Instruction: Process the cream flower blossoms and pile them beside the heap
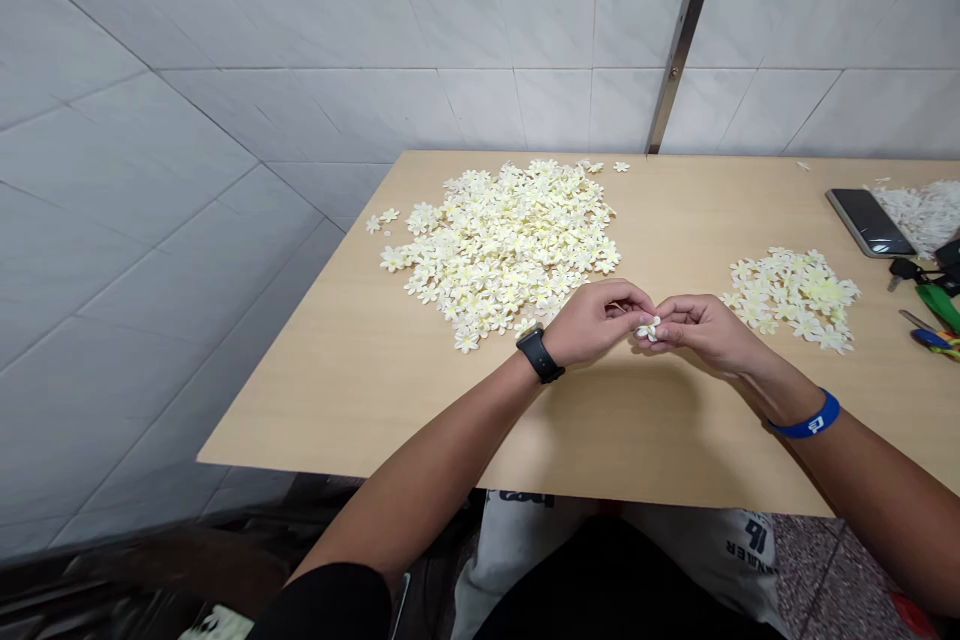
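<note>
My left hand [596,320] and my right hand [701,328] meet over the middle of the wooden table [360,390], fingers pinched together on one small cream-white fabric flower [649,328]. A large heap of the same flowers [510,245] lies just behind my left hand. A smaller heap of flowers [796,298] lies to the right of my right hand. My left wrist carries a black watch, my right wrist a blue band.
A phone [870,220] lies face up at the far right, beside a heap of white plastic bits [926,210]. Keys and green and coloured tools [934,315] sit at the right edge. White tiled walls stand behind and left.
</note>
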Action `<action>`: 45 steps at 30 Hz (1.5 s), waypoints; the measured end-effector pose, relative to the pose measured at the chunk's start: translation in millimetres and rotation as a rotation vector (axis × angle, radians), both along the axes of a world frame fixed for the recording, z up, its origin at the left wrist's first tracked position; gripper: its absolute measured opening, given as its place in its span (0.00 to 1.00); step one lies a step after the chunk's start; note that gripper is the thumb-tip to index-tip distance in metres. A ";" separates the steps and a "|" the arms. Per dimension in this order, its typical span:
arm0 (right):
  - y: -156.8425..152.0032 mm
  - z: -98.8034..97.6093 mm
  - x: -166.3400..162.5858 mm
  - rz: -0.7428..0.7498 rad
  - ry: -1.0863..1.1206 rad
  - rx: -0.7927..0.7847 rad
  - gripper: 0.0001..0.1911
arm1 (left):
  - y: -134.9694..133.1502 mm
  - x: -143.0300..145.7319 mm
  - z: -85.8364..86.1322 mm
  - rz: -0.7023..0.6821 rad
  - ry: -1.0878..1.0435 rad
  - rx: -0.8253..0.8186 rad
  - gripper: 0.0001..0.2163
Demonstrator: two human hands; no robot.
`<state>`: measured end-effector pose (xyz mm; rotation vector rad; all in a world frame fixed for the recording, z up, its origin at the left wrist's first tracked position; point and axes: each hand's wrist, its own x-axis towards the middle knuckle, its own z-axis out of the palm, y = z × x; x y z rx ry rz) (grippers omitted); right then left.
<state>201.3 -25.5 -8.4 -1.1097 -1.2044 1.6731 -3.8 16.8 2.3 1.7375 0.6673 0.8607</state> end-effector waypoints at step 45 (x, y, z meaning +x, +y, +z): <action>-4.9 4.7 -10.2 -0.196 0.067 -0.086 0.16 | -4.5 1.4 -3.6 0.119 0.055 0.122 0.07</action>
